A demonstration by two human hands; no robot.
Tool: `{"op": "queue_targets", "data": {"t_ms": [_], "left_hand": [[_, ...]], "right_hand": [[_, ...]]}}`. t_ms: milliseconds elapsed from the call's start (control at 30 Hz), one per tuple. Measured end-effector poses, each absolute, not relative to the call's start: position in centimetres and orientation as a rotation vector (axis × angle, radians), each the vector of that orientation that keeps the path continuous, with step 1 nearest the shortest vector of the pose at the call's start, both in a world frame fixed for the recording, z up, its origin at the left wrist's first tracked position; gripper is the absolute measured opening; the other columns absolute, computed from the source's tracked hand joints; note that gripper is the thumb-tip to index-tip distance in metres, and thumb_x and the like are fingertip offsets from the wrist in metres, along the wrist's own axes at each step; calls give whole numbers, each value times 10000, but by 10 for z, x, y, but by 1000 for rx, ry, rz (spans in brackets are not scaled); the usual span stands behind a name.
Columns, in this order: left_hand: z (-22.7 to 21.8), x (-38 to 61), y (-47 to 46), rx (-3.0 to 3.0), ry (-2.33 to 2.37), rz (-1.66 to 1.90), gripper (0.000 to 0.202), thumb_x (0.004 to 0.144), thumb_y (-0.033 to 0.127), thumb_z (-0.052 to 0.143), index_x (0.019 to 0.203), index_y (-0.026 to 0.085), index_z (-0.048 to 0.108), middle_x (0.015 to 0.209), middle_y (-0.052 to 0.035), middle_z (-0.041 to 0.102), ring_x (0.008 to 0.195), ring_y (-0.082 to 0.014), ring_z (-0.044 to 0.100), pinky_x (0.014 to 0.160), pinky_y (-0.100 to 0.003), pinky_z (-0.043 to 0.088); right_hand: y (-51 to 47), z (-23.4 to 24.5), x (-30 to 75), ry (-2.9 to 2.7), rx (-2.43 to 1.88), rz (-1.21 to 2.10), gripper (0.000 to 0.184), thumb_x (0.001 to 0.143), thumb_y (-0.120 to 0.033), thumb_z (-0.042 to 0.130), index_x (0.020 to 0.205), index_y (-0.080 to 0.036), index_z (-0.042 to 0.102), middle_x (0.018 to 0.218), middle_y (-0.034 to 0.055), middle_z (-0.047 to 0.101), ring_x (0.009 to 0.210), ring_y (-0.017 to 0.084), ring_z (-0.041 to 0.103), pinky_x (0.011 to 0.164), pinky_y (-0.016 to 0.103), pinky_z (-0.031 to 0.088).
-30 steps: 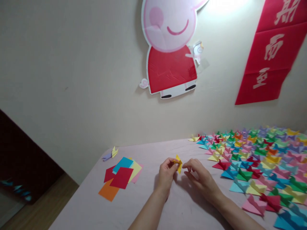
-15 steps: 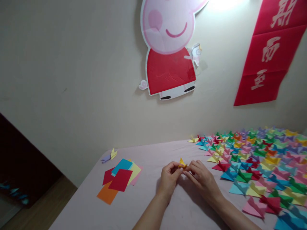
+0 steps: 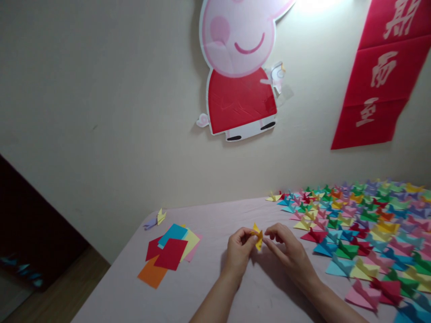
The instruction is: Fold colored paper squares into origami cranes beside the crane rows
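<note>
A small yellow-orange origami crane point(image 3: 258, 234) is pinched between the thumb and fingers of my left hand point(image 3: 240, 252), just above the cloth-covered table. Its folded points stick out upward and downward past my fingertips. My right hand point(image 3: 286, 249) is beside the crane on its right, thumb and forefinger parted, with a slight gap to the paper. On my left lies a loose pile of coloured paper squares, with a red square point(image 3: 171, 254) on top and an orange square point(image 3: 153, 271) at the near side.
Many folded paper cranes, such as a pink crane point(image 3: 363, 295), cover the right side of the table point(image 3: 188, 305). A pale yellow folded piece point(image 3: 161, 217) and a purple one point(image 3: 151, 223) lie at the far left corner. Behind stands a wall with a pig cutout point(image 3: 240, 101) and a red banner point(image 3: 377, 80).
My right fingers have come off the crane and spread apart. The crane's lower point now shows below my left fingertips. The view has shifted slightly.
</note>
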State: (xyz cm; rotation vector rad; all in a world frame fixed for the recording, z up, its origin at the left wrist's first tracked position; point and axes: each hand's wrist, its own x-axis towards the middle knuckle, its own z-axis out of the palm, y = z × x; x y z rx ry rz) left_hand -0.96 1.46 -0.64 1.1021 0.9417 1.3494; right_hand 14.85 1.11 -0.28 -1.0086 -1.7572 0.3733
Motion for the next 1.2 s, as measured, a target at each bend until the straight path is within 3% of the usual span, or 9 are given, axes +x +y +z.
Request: {"op": "queue_targets", "data": {"t_ms": [100, 300, 667, 833, 1000, 1200], "left_hand": [[-6, -8, 14, 1126, 951, 1326, 226, 690, 344, 775, 779, 157, 685, 779, -31, 695, 756, -171, 616, 756, -272, 460], [-7, -7, 13, 1189, 989, 1300, 175, 691, 288, 751, 787, 162, 679, 759, -19, 669, 728, -159, 588, 710, -255, 445], [-6, -9, 14, 1365, 1079, 1400, 137, 723, 305, 696, 720, 170, 675, 933, -45, 591, 764, -150, 587, 678, -245, 462], [-3, -8, 13, 1341, 1074, 1412, 165, 740, 324, 719, 785, 175, 664, 883, -32, 603, 770, -150, 582, 673, -232, 448], [2, -10, 11, 1337, 1078, 1405, 234, 736, 393, 723, 715, 169, 661, 860, -25, 581, 755, -146, 544, 634, -222, 422], [0, -10, 10, 1363, 1101, 1387, 189, 763, 343, 697, 709, 168, 649, 842, -4, 543, 717, -123, 507, 632, -218, 399]], "right_hand": [[14, -5, 150, -1713, -1045, 463, 127, 925, -336, 551, 877, -232, 606, 797, 22, 603, 712, 194, 536, 647, 305, 440], [14, -1, 150, -1734, -1050, 569, 238, 907, -360, 558, 708, -235, 591, 717, 15, 587, 720, 206, 541, 664, 319, 424], [15, -3, 149, -1728, -1070, 607, 204, 880, -371, 591, 732, -231, 599, 757, 20, 593, 741, 208, 532, 678, 327, 417], [14, -1, 149, -1748, -1074, 549, 261, 895, -376, 576, 676, -234, 584, 716, 17, 587, 739, 214, 534, 696, 342, 426], [14, 0, 150, -1775, -1091, 530, 265, 899, -378, 567, 679, -234, 601, 711, 21, 600, 750, 219, 541, 698, 353, 437], [14, 0, 147, -1792, -1093, 551, 255, 892, -390, 576, 692, -234, 601, 730, 22, 607, 752, 215, 548, 705, 351, 447]]}}
